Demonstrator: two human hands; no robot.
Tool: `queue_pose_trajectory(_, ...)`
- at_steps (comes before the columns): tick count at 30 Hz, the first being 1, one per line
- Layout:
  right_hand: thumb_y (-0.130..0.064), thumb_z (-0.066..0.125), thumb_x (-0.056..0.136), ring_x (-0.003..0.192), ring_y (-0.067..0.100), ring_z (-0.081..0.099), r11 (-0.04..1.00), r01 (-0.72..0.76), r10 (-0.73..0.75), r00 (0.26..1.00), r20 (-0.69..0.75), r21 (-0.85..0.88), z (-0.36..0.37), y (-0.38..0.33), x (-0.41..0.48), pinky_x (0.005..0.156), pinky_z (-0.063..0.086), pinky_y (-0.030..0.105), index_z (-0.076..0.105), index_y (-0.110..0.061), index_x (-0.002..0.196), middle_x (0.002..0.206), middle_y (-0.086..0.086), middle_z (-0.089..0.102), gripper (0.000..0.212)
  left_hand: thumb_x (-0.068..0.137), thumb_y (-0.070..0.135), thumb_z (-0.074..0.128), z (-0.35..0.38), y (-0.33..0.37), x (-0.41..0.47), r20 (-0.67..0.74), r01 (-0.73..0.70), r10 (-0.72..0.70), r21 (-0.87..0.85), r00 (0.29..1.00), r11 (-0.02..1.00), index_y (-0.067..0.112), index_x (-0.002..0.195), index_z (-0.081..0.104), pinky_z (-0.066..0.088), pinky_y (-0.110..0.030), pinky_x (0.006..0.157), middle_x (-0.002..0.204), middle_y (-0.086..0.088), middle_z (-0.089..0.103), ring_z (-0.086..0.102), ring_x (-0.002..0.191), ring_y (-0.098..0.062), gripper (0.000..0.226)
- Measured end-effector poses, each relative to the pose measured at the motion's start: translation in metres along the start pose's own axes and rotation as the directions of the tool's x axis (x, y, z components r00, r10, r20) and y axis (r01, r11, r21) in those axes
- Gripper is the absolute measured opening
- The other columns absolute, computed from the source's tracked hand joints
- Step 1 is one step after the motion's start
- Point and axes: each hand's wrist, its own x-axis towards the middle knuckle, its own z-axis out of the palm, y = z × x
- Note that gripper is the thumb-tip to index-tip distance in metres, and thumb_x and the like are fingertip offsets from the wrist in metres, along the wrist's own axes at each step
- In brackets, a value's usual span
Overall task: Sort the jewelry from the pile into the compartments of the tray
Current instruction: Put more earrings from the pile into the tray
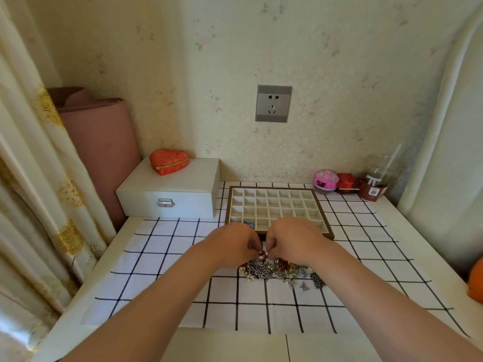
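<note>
Silver-red pile [282, 273], one, lies centrally on the desk [104, 262] before one tray [320, 202]. I log left hand [232, 244] and right hand [292, 241] both pinching one small piece [262, 254] above it. Checked cloth [162, 262] spreads left and frontward.

Our bare left forearm [156, 301] and right forearm [379, 296] run up from the bottom edge and converge at centre frame, where our left hand [232, 244] and right hand [292, 240], fingers curled, together pinch a small red-and-silver jewelry piece [262, 254].
</note>
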Motion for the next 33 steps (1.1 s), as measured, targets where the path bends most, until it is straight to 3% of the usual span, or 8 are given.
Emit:
queue_pose_trajectory(3,-0.035,0.074,0.084,0.092,0.012,0.066,0.999,0.011,-0.012,1.0,0.021,0.041,-0.002,-0.001,0.0,0.077,0.055,0.03,0.078,-0.034,0.099,0.099,-0.012,0.073,0.015,0.088,0.031,0.065,0.0,-0.002,0.0,0.009,0.01,-0.01,-0.026,1.0,1.0,0.032,0.103,0.076,0.055,-0.034,0.086,0.1,0.012,0.073,0.064,0.092,-0.008,0.019)
queue_pose_trajectory(8,-0.036,0.077,0.083,0.089,0.008,0.063,0.993,0.04,-0.044,0.998,0.033,0.113,0.0,-0.002,0.001,0.06,0.04,0.02,0.079,-0.034,0.099,0.1,-0.016,0.07,0.017,0.086,0.031,0.064,0.003,-0.001,0.001,0.013,0.044,-0.043,-0.04,0.999,0.998,0.034,0.098,0.078,0.057,-0.038,0.082,0.087,0.008,0.074,0.066,0.084,-0.011,0.019)
queue_pose_trajectory(14,-0.035,0.08,0.08,0.08,0.001,0.064,0.977,0.027,-0.029,1.0,0.005,0.212,-0.005,0.005,-0.001,0.066,0.046,0.019,0.079,-0.033,0.086,0.085,-0.02,0.07,0.006,0.085,0.029,0.07,0.003,0.002,0.001,-0.018,0.054,-0.059,-0.208,0.998,0.977,0.029,0.103,0.075,0.056,-0.035,0.088,0.099,0.009,0.073,0.066,0.093,-0.008,0.019)
queue_pose_trajectory(18,-0.03,0.083,0.08,0.081,-0.002,0.064,0.914,0.044,0.009,0.992,-0.129,0.404,-0.013,0.016,-0.001,0.075,0.05,0.023,0.076,-0.036,0.08,0.083,-0.019,0.07,0.009,0.084,0.03,0.075,-0.007,0.007,0.001,-0.103,0.06,-0.122,-0.471,0.987,0.88,0.027,0.097,0.073,0.054,-0.028,0.084,0.091,0.006,0.073,0.068,0.088,-0.01,0.013)
queue_pose_trajectory(21,-0.02,0.084,0.08,0.068,-0.006,0.064,0.815,0.057,0.041,0.987,-0.154,0.577,-0.014,0.017,-0.003,0.068,0.046,0.02,0.077,-0.03,0.089,0.086,-0.013,0.072,0.015,0.083,0.022,0.078,-0.016,0.008,-0.001,-0.169,0.073,-0.215,-0.598,0.962,0.798,0.022,0.097,0.075,0.052,-0.016,0.073,0.09,0.004,0.074,0.066,0.08,-0.005,0.014)
queue_pose_trajectory(24,-0.013,0.078,0.086,0.053,0.004,0.064,0.687,0.016,0.077,0.992,-0.095,0.726,-0.015,0.013,-0.006,0.054,0.047,0.018,0.074,-0.023,0.102,0.095,-0.006,0.074,0.019,0.08,0.019,0.081,-0.021,0.008,-0.004,-0.152,0.097,-0.277,-0.695,0.949,0.712,0.019,0.096,0.073,0.053,-0.019,0.07,0.091,-0.003,0.075,0.063,0.069,-0.007,0.018)
queue_pose_trajectory(27,-0.025,0.079,0.086,0.055,0.013,0.067,0.641,0.009,0.109,0.989,-0.104,0.767,-0.015,0.009,-0.004,0.053,0.047,0.015,0.073,-0.026,0.102,0.095,-0.009,0.075,0.017,0.072,0.023,0.088,-0.026,0.009,-0.006,-0.174,0.086,-0.314,-0.74,0.933,0.667,0.016,0.093,0.074,0.057,-0.025,0.073,0.087,-0.003,0.075,0.065,0.068,-0.011,0.026)
queue_pose_trajectory(33,-0.02,0.082,0.083,0.046,0.002,0.057,0.612,0.086,0.194,0.947,-0.255,0.786,-0.017,0.002,0.002,0.051,0.047,0.018,0.074,-0.025,0.086,0.086,-0.004,0.072,0.01,0.076,0.021,0.084,-0.033,0.01,-0.005,-0.095,0.111,-0.362,-0.854,0.927,0.508,0.022,0.096,0.076,0.047,-0.018,0.059,0.087,0.003,0.077,0.067,0.067,-0.006,0.021)
